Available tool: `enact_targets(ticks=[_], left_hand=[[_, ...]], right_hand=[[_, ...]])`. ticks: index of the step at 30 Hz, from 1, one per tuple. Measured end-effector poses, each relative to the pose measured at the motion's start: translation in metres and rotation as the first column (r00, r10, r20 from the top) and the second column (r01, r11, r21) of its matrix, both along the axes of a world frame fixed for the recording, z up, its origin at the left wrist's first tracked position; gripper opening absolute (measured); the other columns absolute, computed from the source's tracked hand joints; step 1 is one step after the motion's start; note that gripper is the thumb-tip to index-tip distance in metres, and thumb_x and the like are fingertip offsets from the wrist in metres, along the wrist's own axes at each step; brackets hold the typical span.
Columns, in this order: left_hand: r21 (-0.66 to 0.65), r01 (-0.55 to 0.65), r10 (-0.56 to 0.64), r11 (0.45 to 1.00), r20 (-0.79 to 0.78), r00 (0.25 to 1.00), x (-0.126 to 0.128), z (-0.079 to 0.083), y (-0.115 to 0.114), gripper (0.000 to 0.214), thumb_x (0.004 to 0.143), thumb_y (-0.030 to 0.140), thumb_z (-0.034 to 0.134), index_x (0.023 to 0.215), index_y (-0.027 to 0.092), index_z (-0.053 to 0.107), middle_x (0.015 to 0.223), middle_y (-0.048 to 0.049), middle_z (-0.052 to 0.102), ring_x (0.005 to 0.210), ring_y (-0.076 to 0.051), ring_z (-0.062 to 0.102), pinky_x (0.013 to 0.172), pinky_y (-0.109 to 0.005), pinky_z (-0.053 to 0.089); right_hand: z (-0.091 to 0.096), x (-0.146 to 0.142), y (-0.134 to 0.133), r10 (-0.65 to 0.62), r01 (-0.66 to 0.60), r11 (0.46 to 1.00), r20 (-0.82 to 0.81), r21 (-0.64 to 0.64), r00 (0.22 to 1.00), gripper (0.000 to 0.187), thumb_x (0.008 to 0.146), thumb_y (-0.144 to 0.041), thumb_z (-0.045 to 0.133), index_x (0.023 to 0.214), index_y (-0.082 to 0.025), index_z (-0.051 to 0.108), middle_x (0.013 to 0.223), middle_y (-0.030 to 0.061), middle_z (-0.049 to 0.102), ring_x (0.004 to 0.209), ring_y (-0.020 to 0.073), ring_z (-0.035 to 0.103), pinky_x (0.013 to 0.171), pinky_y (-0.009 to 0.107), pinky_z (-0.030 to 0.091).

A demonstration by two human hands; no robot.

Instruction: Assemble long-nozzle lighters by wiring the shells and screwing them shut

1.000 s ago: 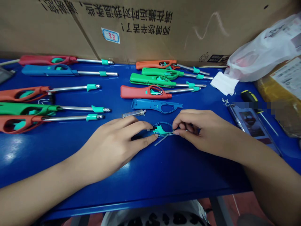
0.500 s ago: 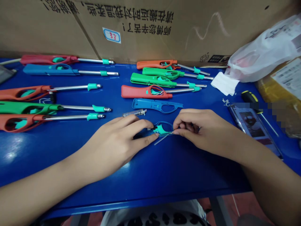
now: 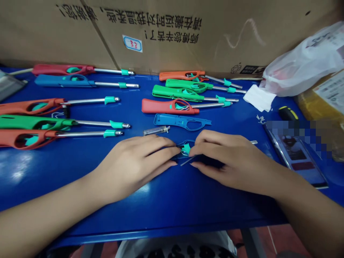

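A blue lighter half-shell with a teal trigger (image 3: 186, 148) lies on the blue table (image 3: 172, 200) between my hands. My left hand (image 3: 134, 163) presses down on its left end, fingers closed over it. My right hand (image 3: 228, 157) covers its right end, with fingers pinched on the shell and a thin wire near the trigger. A metal tube tip (image 3: 254, 142) sticks out past my right hand. Just behind lie an empty blue shell half (image 3: 182, 122) and a small clear gas tank (image 3: 156, 130).
Assembled long-nosed lighters lie in a row at the left (image 3: 59, 123) and in a cluster at the back middle (image 3: 188, 95). Cardboard boxes (image 3: 172, 32) wall the back. A plastic bag (image 3: 303, 64), a screwdriver (image 3: 288, 114) and a phone (image 3: 298, 156) sit at the right.
My right hand has slid left and lowered over the shell, so more of the trigger is covered. Both hands now sit closer together. The view has shifted slightly.
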State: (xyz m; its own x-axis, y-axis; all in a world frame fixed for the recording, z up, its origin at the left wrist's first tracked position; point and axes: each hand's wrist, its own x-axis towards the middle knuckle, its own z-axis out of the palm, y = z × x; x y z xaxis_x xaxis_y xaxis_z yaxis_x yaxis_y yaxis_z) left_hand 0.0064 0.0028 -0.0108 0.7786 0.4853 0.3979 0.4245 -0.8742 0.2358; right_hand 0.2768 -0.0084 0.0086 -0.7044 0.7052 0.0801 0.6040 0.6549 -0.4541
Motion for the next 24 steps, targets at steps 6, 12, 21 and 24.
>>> enact_targets(ticks=[6, 12, 21, 24], left_hand=[[0.013, -0.239, 0.239, 0.971, -0.022, 0.971, -0.012, 0.015, 0.017, 0.021, 0.099, 0.029, 0.064, 0.113, 0.016, 0.074, 0.107, -0.0095, 0.074, 0.095, -0.025, 0.066, 0.086, -0.04, 0.054], [-0.019, -0.337, 0.329, 0.941, -0.17, 0.929, -0.019, 0.01, 0.028, 0.022, 0.099, 0.029, 0.063, 0.112, 0.015, 0.074, 0.104, -0.0092, 0.072, 0.093, -0.027, 0.065, 0.084, -0.044, 0.056], [-0.055, -0.297, 0.284, 0.953, -0.172, 0.943, -0.017, 0.006, 0.024, 0.018, 0.101, 0.022, 0.057, 0.113, 0.012, 0.068, 0.105, -0.0105, 0.071, 0.098, -0.028, 0.066, 0.087, -0.045, 0.057], [-0.081, -0.291, 0.278, 0.953, -0.141, 0.95, -0.018, 0.007, 0.022, 0.026, 0.104, 0.025, 0.054, 0.119, 0.009, 0.068, 0.107, -0.0119, 0.069, 0.097, -0.027, 0.068, 0.086, -0.043, 0.058]], right_hand=[[-0.009, -0.001, -0.001, 0.031, -0.043, 0.987, 0.078, 0.157, 0.996, 0.015, 0.103, -0.024, 0.054, 0.109, -0.023, 0.068, 0.106, 0.0023, 0.064, 0.079, 0.0139, 0.061, 0.065, 0.028, 0.041], [-0.008, -0.005, -0.001, -0.003, 0.003, 1.0, -0.012, 0.019, 1.0, 0.013, 0.103, -0.022, 0.052, 0.1, -0.023, 0.065, 0.103, 0.0001, 0.065, 0.083, 0.0131, 0.064, 0.069, 0.027, 0.044], [-0.01, -0.005, -0.002, -0.049, 0.036, 0.993, -0.113, -0.113, 0.992, 0.011, 0.1, -0.02, 0.056, 0.105, -0.026, 0.064, 0.1, -0.0019, 0.069, 0.088, 0.0131, 0.065, 0.077, 0.027, 0.047], [-0.01, -0.006, -0.001, -0.059, 0.04, 0.991, -0.152, -0.126, 0.987, 0.011, 0.1, -0.018, 0.057, 0.103, -0.025, 0.064, 0.101, -0.0019, 0.068, 0.089, 0.0117, 0.065, 0.078, 0.025, 0.047]])
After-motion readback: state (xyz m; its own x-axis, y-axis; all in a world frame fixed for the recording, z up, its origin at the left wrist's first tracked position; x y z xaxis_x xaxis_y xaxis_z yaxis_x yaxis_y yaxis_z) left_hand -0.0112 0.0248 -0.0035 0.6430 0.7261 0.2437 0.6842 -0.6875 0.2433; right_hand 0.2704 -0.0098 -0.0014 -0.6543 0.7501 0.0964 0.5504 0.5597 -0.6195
